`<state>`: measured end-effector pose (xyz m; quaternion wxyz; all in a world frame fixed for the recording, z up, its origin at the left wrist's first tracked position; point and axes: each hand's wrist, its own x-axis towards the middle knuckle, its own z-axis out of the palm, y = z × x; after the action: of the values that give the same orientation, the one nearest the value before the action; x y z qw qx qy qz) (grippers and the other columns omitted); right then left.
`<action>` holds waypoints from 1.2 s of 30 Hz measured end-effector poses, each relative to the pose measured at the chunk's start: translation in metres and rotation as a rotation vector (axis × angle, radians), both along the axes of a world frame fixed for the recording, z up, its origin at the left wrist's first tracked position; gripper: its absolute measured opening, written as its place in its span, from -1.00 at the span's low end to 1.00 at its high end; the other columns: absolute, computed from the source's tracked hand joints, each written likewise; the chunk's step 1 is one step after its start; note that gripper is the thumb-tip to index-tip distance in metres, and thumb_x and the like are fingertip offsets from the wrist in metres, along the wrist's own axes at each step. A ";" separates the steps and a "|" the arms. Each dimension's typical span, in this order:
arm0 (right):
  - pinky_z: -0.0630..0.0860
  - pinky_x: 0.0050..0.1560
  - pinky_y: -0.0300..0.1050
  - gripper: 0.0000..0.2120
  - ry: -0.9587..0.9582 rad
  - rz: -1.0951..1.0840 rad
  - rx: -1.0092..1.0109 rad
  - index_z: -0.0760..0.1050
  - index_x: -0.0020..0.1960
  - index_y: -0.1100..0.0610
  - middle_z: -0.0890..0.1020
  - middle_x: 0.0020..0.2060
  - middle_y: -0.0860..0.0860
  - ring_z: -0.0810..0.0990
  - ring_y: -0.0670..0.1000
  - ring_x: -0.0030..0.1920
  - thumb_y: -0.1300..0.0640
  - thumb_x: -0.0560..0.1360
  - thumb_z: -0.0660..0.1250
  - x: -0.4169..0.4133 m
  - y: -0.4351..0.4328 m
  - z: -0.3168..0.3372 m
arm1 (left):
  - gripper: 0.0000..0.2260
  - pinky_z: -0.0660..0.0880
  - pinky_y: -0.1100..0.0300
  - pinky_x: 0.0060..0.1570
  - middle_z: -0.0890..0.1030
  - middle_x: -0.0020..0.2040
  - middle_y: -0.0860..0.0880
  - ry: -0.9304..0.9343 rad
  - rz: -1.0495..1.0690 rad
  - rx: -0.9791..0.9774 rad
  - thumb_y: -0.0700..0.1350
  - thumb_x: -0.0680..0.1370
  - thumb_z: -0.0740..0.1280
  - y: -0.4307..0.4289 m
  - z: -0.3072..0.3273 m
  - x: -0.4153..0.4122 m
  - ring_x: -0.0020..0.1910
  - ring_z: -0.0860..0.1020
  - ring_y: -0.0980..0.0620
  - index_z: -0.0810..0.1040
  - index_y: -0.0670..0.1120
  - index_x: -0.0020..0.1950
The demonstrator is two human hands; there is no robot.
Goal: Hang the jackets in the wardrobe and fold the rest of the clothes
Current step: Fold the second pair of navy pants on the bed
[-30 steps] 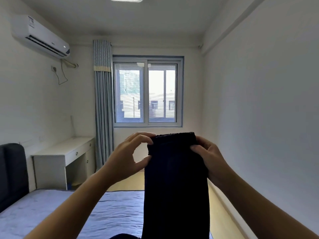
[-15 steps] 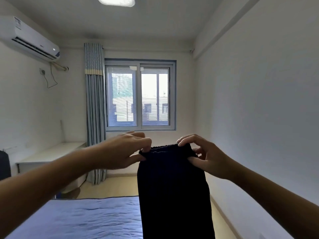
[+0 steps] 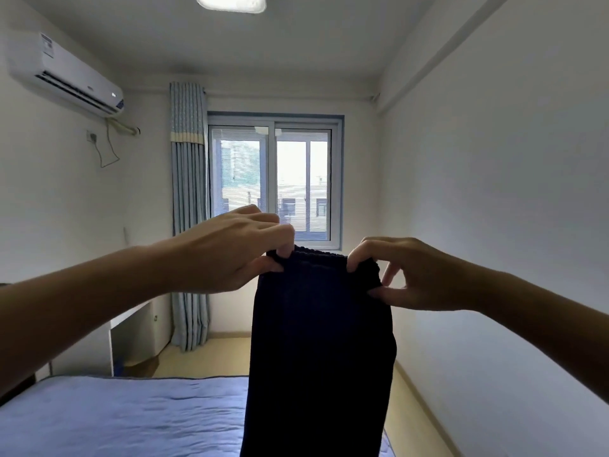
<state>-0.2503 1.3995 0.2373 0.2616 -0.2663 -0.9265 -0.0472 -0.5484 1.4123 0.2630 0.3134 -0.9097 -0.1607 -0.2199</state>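
White walls and a window (image 3: 275,179) back the scene, with a blue bed (image 3: 125,420) below. Dark trousers (image 3: 321,351) hang upright over the bed's right edge, between the hands. Left hand (image 3: 227,255) pinches the waistband's left corner; right hand (image 3: 412,275) pinches its right corner, other fingers loosely spread.

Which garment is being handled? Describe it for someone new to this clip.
Find the window on the far wall. Below it, over the blue bed, the left hand and right hand pinch a dark navy garment by its gathered waistband. It is the only clothing visible.
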 end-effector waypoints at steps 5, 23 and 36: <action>0.58 -0.16 -0.33 -0.65 -0.017 0.010 -0.045 0.43 0.19 -0.06 0.57 0.03 -0.17 0.56 -0.12 0.02 0.23 0.49 0.39 -0.008 0.006 0.001 | -0.89 0.34 0.34 -0.01 0.60 -0.14 0.05 0.008 0.024 0.023 -0.03 0.55 0.24 -0.005 0.006 -0.006 -0.21 0.54 0.08 0.30 0.07 -0.05; 0.35 -0.25 -0.30 -0.69 -0.172 0.111 -0.484 0.53 -0.09 -0.25 0.46 -0.17 -0.14 0.41 -0.15 -0.20 0.20 0.53 0.36 -0.037 0.002 0.010 | -0.80 0.24 0.44 -0.02 0.60 -0.15 0.14 0.079 0.101 -0.091 0.08 0.57 0.27 0.010 -0.004 -0.051 -0.23 0.51 0.18 0.37 0.01 0.09; 0.43 -0.18 -0.14 -0.89 -0.178 -0.018 -0.652 0.60 -0.04 0.00 0.48 -0.15 -0.02 0.49 -0.10 -0.14 0.16 0.57 0.31 0.023 0.069 -0.022 | -0.91 0.35 0.32 0.17 0.48 0.06 0.24 -0.003 0.024 -0.610 0.15 0.52 0.33 0.106 -0.062 0.022 0.14 0.43 0.19 0.50 0.22 -0.02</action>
<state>-0.2277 1.4680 0.2157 0.0801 -0.3391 -0.9096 0.2263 -0.5268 1.5182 0.2013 0.0281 -0.9595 -0.2307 -0.1593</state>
